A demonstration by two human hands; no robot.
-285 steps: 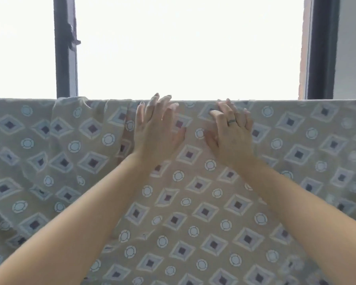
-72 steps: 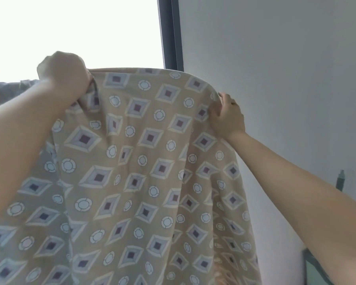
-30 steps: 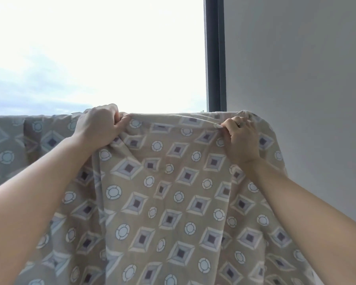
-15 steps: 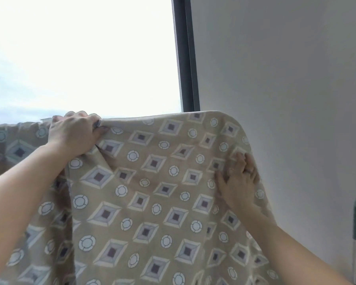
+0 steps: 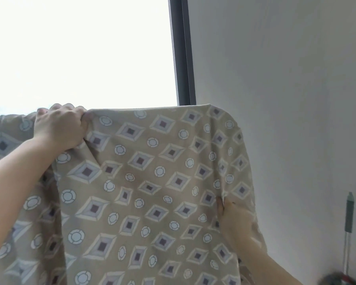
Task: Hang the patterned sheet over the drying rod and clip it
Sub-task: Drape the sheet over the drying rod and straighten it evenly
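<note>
Clutching the top fold of the patterned sheet [image 5: 152,182] with the left hand [image 5: 58,128], fingers [image 5: 76,113] curled tight over the crest and bunching cloth beneath. Pinching the sheet's right side edge lower down with the right hand [image 5: 234,221], thumb on the near face and the other fingers gone behind the cloth, so judged a pinch, not plainly seen. Draped already, by the look of it, over the drying rod, with the rod itself hidden under the straight top fold. Hanging down the near side, fairly smooth between the hands, rumpled left of the left hand.

Looks like the spreading and squaring step, drawing the right end flat. Not yet clipped, and no clip anywhere in view. Calls next for a gentle downward tug to take the slack out below the rounded right corner. Then for freeing one hand to fetch a clip while keeping hold of the fold with the other, lest the cloth slide along or off the rod.

Beyond the fold, on the far side, a bright window [image 5: 80,48] edged by a dark window frame [image 5: 181,58]. To the right, a plain wall [image 5: 286,79], possibly limiting any further pull that way. Low at far right, a green-handled tool [image 5: 349,212] upright by the wall, apart from the right hand.
</note>
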